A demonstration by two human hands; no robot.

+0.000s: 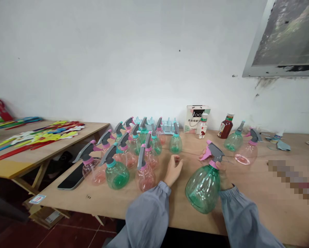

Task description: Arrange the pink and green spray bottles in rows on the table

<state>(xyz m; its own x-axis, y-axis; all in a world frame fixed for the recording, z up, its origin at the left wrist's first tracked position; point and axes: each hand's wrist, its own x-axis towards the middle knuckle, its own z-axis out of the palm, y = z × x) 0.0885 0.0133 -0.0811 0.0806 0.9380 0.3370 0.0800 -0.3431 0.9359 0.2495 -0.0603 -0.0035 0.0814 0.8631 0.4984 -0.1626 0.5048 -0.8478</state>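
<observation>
Hands: our right hand (223,174) grips a green spray bottle (203,191) by its neck; our left hand (173,168) holds nothing, fingers loosely curled;
Green spray bottle: here it is, tilted over the table (260,206) before us, grey-and-pink sprayer (216,151) on top;
Left: we spot more spray bottles (117,175) crowded close, phone (71,177) beside;
Back: a paper bag (192,120) by the wall (133,62).

At 4 o'clock, a green sprayer (203,189) is partly hiding the right hand (223,174); at 2, edges are cropping a panel (290,38).
</observation>
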